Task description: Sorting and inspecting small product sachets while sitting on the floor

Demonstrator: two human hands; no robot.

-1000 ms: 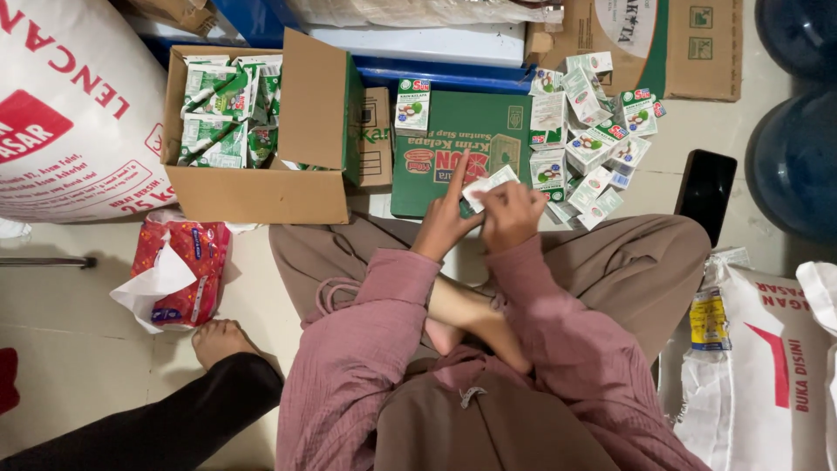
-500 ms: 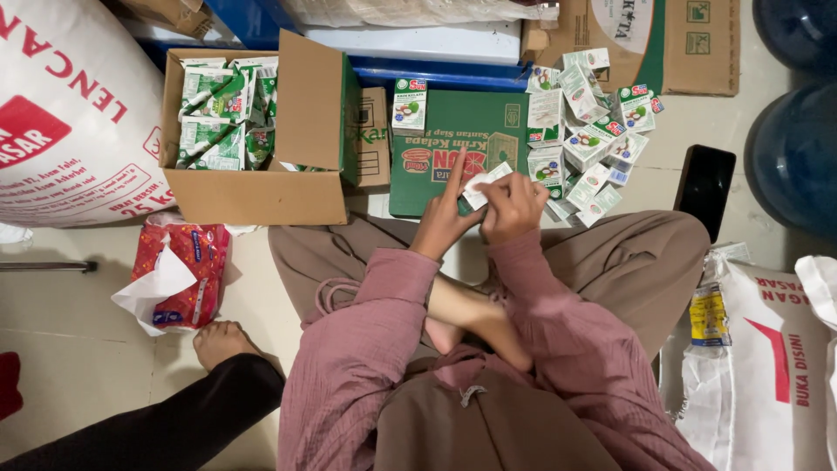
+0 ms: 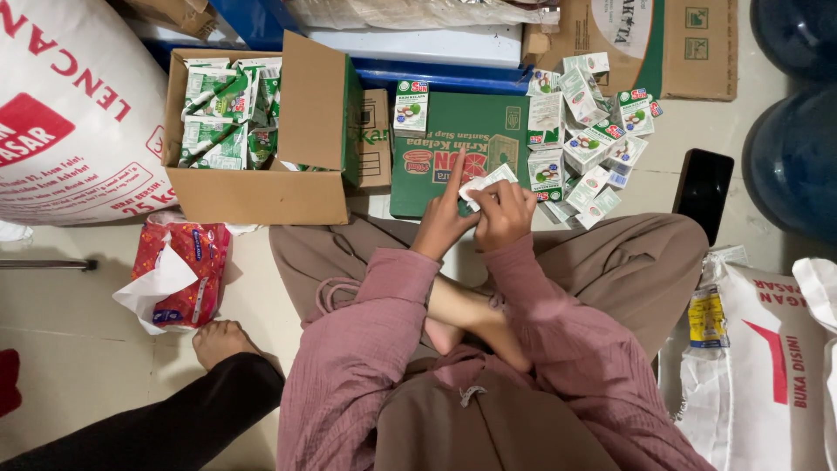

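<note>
I sit cross-legged on the floor. Both hands meet in front of my knees on one small white carton (image 3: 482, 184), which looks pressed flat. My left hand (image 3: 443, 218) pinches its left side with the index finger raised. My right hand (image 3: 504, 212) grips its right side with curled fingers. Just beyond the hands lies a flattened green cardboard sheet (image 3: 453, 139) with one small carton (image 3: 411, 106) on it. A loose pile of small green and white cartons (image 3: 584, 131) lies to its right.
An open brown cardboard box (image 3: 261, 196) at the left holds several flattened cartons (image 3: 228, 109). A big white sack (image 3: 70, 113) stands far left. A red tissue pack (image 3: 179, 275), another person's bare foot (image 3: 222, 340), a black phone (image 3: 704, 187), blue water jugs (image 3: 793, 148).
The hands have worked the white carton in place, and my left index finger now points up. Nothing else has moved.
</note>
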